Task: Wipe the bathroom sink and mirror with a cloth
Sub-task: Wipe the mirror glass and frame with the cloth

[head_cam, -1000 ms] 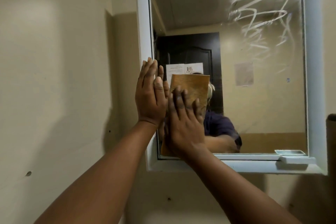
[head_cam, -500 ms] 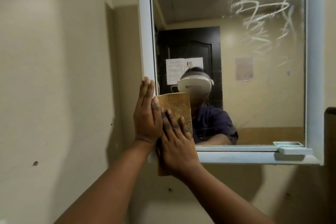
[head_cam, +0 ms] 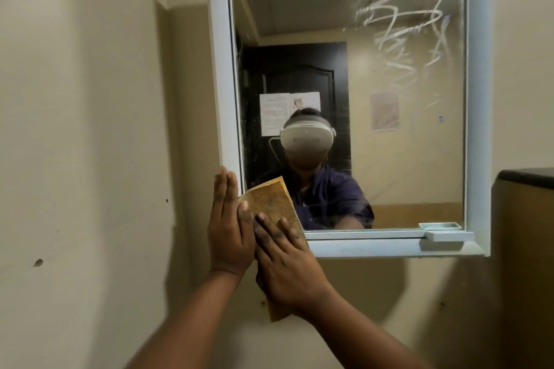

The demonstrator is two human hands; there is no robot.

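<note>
Head view, mirror-wiping stage. Over the last second we see the cloth (head_cam: 271, 204) slide down the glass along the left edge of the mirror (head_cam: 389, 159): it covered the reflected head a second ago and now sits at the lower left corner, its lower end hanging past the bottom rail of the white frame (head_cam: 374, 248) onto the wall (head_cam: 90, 129). We read this as the end of a downward stroke; the left strip of glass looks clear, while white streaks (head_cam: 398, 15) remain at the upper right corner, so we judge the mirror part unfinished. The sink is not in view. The right hand (head_cam: 287, 266) lies flat on the cloth with fingers spread and straight, pressing it to the surface, forearm rising from the lower right. The left hand (head_cam: 229, 234) stands upright just beside it, fingers together and straight, fingertips reaching the left rail of the frame; its thumb edge touches the cloth's left border, though we cannot tell whether it presses the cloth or only steadies it. The hands sit side by side, touching, neither curled around anything. A small soap tray (head_cam: 446, 235) rests at the lower right corner of the frame
</note>
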